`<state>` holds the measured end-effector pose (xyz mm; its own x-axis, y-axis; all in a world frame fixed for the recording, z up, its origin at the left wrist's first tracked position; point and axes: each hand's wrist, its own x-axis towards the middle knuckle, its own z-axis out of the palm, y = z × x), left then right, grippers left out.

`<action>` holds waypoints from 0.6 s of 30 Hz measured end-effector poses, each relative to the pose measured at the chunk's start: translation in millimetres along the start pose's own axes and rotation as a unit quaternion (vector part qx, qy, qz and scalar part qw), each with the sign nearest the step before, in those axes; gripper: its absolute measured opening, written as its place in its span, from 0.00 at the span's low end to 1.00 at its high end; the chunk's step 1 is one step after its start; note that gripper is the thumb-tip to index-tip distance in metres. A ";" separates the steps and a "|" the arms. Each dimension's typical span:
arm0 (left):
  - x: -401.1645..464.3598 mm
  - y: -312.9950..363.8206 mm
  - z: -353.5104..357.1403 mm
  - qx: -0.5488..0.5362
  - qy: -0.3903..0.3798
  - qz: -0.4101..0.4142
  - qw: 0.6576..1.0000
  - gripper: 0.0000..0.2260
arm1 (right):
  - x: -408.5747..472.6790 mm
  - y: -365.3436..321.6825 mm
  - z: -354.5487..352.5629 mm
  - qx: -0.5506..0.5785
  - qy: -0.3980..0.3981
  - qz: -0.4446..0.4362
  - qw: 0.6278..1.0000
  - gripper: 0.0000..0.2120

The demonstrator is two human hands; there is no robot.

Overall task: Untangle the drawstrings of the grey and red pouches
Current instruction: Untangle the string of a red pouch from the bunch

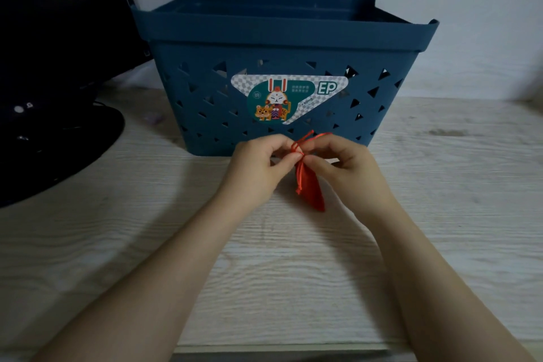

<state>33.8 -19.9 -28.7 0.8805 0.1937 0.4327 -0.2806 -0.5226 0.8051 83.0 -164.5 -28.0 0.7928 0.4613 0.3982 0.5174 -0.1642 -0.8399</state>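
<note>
Wooden table [117, 244], red pouch [311, 191] (hanging) — between both pinching hands

**Dim room, pale wood worktop**

A worktop [293, 273] of pale wood grain runs under and all round the grip, its near edge showing at the bottom of the view. Just behind the grip stands a blue basket [205, 114] with triangular holes and a cartoon sticker [282, 98] on its front. Behind the basket rises a plain whitish wall [470, 9]. Far to the left of the grip a black monitor [58, 23] stands on a round base [58, 156]. The light is dim and bluish, with soft shadows on the worktop.
</note>
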 end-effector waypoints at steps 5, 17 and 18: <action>0.7 -6.1 0.4 0.041 0.000 0.032 0.999 0.03 | -2.0 -1.5 3.2 -0.009 0.008 0.039 0.999 0.12; 1.4 -6.6 2.0 0.221 0.007 0.167 0.961 0.03 | -4.3 -4.6 17.6 -0.100 0.053 0.029 0.993 0.12; 1.2 -5.7 2.8 0.220 0.019 0.168 0.961 0.03 | -4.7 -5.9 17.6 -0.098 0.059 0.009 0.993 0.10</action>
<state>37.5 -19.0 -34.0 0.7518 -0.0217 0.6591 -0.3509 -0.8594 0.3720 70.6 -150.3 -31.4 0.8287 0.3534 0.4341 0.5465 -0.3429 -0.7641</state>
